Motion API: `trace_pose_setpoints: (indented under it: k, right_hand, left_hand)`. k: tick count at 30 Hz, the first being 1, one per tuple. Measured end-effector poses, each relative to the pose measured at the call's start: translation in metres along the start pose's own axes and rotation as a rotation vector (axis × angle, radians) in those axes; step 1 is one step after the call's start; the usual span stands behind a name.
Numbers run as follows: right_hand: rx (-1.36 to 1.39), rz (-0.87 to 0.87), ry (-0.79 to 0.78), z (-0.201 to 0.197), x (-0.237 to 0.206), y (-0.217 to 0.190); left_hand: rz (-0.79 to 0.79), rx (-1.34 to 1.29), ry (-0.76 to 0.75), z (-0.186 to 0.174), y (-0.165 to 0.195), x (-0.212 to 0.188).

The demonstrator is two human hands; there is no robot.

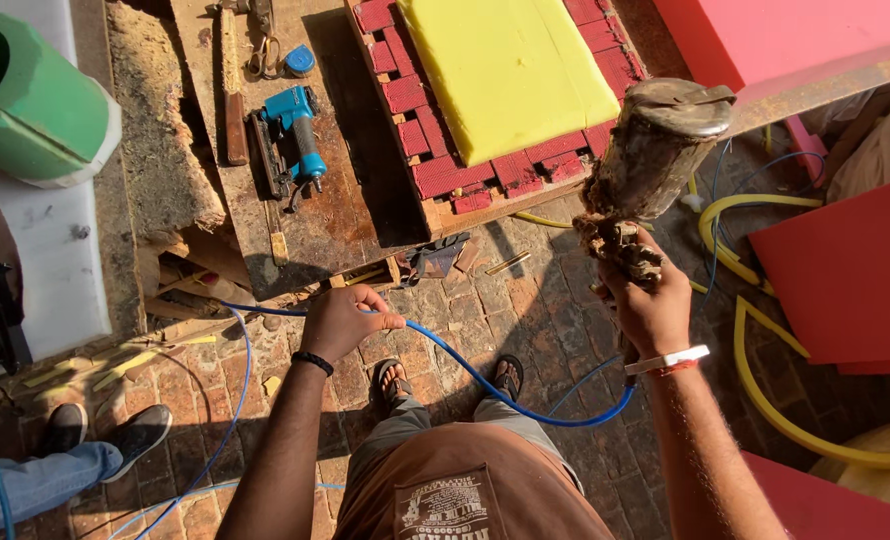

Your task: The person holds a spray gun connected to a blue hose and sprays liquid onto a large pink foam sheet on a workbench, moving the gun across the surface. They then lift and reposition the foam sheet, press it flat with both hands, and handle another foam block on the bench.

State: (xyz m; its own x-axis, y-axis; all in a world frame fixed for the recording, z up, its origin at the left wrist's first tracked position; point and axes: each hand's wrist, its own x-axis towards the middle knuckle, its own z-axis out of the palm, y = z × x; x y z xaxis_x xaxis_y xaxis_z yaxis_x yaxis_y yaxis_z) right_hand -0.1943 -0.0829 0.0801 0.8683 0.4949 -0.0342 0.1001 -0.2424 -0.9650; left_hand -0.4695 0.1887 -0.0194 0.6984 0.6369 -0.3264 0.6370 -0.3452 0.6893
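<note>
Holding a dirty spray gun (pixel 655 150) up in the right hand (pixel 650 305), the left hand (pixel 340 322) grips the blue hose (pixel 465 368). Pulling the hose free of tangles probably comes next.

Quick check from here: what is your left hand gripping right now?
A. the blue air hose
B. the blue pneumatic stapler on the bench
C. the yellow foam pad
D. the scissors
A. The left hand is closed around the blue air hose, which runs on to the crusted spray tool held up by the right hand.
</note>
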Motion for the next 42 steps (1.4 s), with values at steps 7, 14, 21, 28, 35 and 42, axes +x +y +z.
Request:
trace_pose_setpoints:
  k: [7,14,21,28,35,42]
  right_hand:
    - [0.005,0.095,0.041,0.045,-0.04,-0.016]
    - [0.029,0.132,-0.006,0.071,-0.06,-0.026]
    - [0.041,0.109,0.012,0.085,-0.065,-0.026]
    - [0.138,0.174,-0.056,0.085,-0.053,-0.02]
    - [0.083,0.154,-0.138,0.092,-0.033,-0.024]
    - [-0.009,0.093,-0.191,0.101,-0.006,-0.022]
  left_hand:
    - [0.073,-0.081,-0.04,-0.033,-0.037,0.007]
    - [0.081,-0.025,-0.087,-0.052,-0.051,0.01]
    - [0.109,-0.08,-0.085,-0.058,-0.064,0.011]
    - [0.073,-0.06,-0.078,-0.054,-0.061,0.011]
    - [0.018,-0.078,-0.055,-0.054,-0.05,0.014]
    - [-0.011,-0.065,0.046,-0.061,-0.053,0.015]
